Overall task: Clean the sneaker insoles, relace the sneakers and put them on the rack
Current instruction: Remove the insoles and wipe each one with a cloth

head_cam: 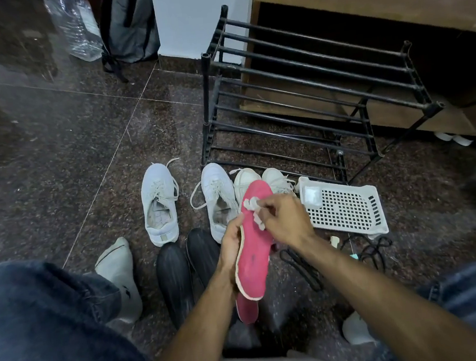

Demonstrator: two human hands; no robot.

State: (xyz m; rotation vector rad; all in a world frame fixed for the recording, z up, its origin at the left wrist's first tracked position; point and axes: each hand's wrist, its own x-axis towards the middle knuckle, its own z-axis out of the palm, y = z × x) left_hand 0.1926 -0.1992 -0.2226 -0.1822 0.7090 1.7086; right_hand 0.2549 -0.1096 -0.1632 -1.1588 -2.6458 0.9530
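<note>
Fingers (pixel 258 207) of the right hand (pixel 283 219) are curled around a small white wipe (pixel 250 204), which is pressed against the upper part of a pink insole (pixel 256 237). More of the white material shows between the fingers lower on the insole's right edge. The left hand (pixel 233 244) is wrapped around the insole's left edge near its middle, the thumb lying along the pink face. The insole is held in the air, toe end away from the person, tilted slightly to the right, with its white rim visible along the left and lower edge. A second pink insole (pixel 247 310) is seen just below the heel of the first, partly covered by it.

Two black shoes (pixel 182 274) are set side by side on the dark granite floor (pixel 50 141) under the left forearm. Beyond them, two white laced sneakers (pixel 160 203) are stood apart, toes away, with a further pair of white sneakers (pixel 260 179) partly hidden behind the held insole. A white perforated basket (pixel 348 208) is placed to the right of the hands, with a small clear packet at its near-left corner. Black laces (pixel 373 254) are lying loose on the floor just in front of the basket. A black rack (pixel 309 90) of metal bars is positioned behind the sneakers, against a wooden unit. Jeans-clad legs and a grey-socked foot (pixel 120 275) are visible at the lower corners.
</note>
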